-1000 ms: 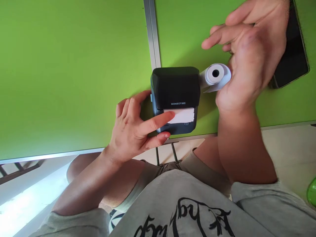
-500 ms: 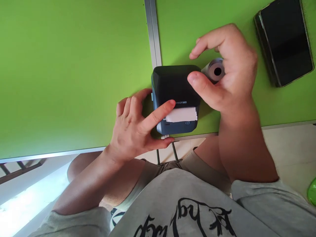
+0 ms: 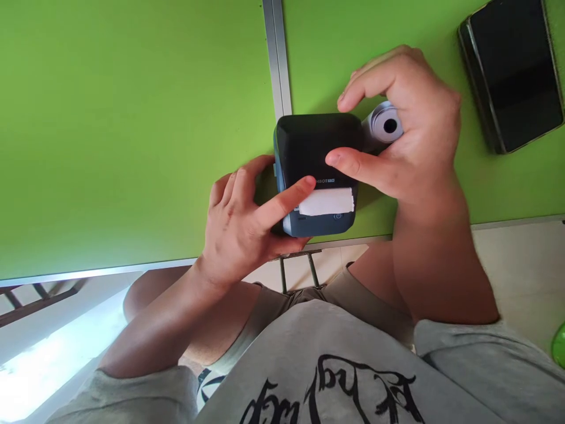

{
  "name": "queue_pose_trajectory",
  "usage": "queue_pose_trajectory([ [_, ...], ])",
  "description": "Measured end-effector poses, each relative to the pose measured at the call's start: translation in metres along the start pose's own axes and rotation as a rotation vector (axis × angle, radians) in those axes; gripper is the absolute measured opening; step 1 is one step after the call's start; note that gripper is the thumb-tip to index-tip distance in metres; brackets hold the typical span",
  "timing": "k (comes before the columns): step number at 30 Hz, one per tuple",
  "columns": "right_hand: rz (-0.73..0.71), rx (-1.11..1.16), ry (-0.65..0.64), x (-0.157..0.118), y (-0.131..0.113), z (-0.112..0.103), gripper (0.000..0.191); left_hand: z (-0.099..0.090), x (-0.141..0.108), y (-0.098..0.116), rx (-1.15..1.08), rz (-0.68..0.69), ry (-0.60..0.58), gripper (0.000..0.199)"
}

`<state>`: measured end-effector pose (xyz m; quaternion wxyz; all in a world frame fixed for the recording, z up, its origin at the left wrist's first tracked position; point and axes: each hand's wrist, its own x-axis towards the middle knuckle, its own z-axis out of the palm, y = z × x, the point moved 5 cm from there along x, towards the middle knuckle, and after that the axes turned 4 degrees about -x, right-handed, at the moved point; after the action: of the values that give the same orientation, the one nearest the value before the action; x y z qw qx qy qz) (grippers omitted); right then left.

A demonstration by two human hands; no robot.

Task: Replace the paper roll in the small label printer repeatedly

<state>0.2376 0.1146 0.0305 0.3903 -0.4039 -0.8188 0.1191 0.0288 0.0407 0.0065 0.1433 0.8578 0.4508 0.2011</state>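
Observation:
A small label printer point(image 3: 315, 141) with a black lid and blue-grey base sits near the table's front edge. A white paper strip point(image 3: 327, 201) sticks out of its front slot. My left hand point(image 3: 242, 218) grips the printer from the left, one finger lying on the lid by the lettering and another digit along the front edge. My right hand point(image 3: 410, 123) is curved with fingers and thumb apart over the printer's right side. Its thumb tip is over the lid; whether it touches, I cannot tell. Behind this hand lies a white paper roll point(image 3: 375, 126), partly hidden.
The green table point(image 3: 132, 129) has a metal seam strip point(image 3: 278, 59) running away behind the printer. A black phone-like device point(image 3: 512, 76) lies at the far right. My lap is below the table's front edge, and a bright green object point(image 3: 559, 344) shows at the right border.
My right thumb has moved down and left over the lid. The lower digit of my left hand has come in against the printer's front edge.

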Motion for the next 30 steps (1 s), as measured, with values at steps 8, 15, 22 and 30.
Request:
queue_pose_trajectory([
  [8, -0.02, -0.012, 0.037, 0.0, -0.0004, 0.0018, 0.038, 0.0021, 0.0009, 0.0016, 0.019, -0.002, 0.044, 0.067],
  [15, -0.085, -0.094, 0.122, -0.0014, 0.0023, 0.0037, 0.056, 0.0014, 0.0014, 0.0011, 0.02, 0.064, 0.085, 0.071],
  [22, -0.034, -0.09, 0.168, -0.0003, -0.001, -0.0005, 0.036, 0.0015, 0.0019, 0.0011, 0.035, 0.033, 0.063, 0.111],
  [30, 0.0, -0.154, 0.162, -0.0039, 0.0072, 0.0067, 0.05, 0.0021, -0.0019, 0.0016, 0.023, 0.001, 0.027, 0.104],
])
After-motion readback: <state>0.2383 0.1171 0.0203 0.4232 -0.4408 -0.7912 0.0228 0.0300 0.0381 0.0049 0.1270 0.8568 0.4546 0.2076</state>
